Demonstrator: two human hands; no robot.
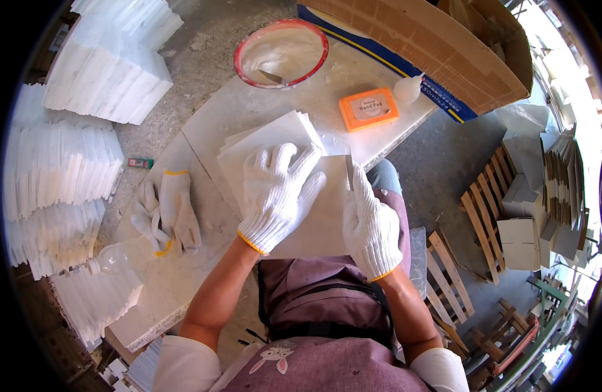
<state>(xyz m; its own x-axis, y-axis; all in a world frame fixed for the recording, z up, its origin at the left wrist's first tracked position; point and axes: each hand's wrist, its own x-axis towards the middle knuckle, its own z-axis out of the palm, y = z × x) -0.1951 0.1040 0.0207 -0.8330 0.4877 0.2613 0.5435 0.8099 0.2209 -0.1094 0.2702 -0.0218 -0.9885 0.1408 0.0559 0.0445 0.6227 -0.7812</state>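
Note:
A thin, square white tile [311, 232] lies partly over the table's near edge, above my lap. My left hand [275, 196], in a white knitted glove with a yellow cuff, rests with spread fingers across its upper left part and the stack of white tiles [275, 134] beyond. My right hand [374, 232], gloved the same way, grips the tile's right edge. Its index finger points away from me; the other fingers are mostly hidden. Beside that finger a narrow dark strip [349, 172] shows, too small to identify.
On the stone-topped table [213, 124] are a red-rimmed basin [239, 62] of white paste with a putty knife [273, 77], an orange hand pad box [368, 110], a white rubber bulb [409, 89] and spare gloves [177, 209]. Tile stacks [59, 163] stand left; a cardboard box [438, 52] and pallets [487, 212] are right.

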